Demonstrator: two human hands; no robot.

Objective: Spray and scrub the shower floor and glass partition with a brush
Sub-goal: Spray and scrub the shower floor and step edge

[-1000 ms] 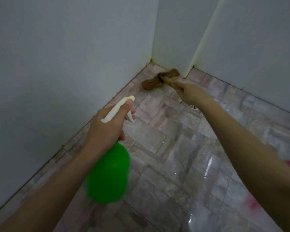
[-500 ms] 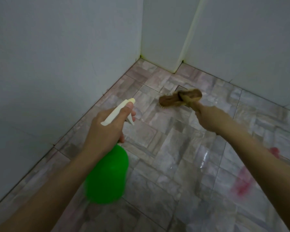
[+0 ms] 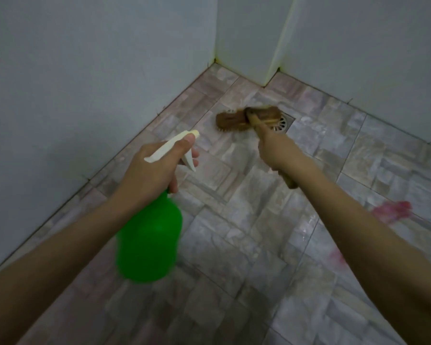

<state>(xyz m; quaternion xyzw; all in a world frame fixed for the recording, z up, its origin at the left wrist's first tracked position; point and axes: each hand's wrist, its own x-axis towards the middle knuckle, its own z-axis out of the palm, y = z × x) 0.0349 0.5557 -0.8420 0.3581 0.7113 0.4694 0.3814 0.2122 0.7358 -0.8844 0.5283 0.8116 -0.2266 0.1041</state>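
My left hand (image 3: 152,170) grips the cream trigger head of a green spray bottle (image 3: 148,240), which hangs above the wet tiled shower floor (image 3: 234,220) with its nozzle aimed toward the far corner. My right hand (image 3: 278,151) is closed on the wooden handle of a brown scrub brush (image 3: 234,119). The brush head lies bristles down on the tiles, blurred, partly over a round metal floor drain (image 3: 281,124). No glass partition can be made out.
Pale walls (image 3: 85,83) close in on the left and at the back, meeting in a corner with a jutting column (image 3: 249,46). A pink smear (image 3: 393,211) marks the tiles at the right.
The brush has been pulled back from the corner by the column toward me and now sits beside the drain. The spray bottle stays held in about the same place.
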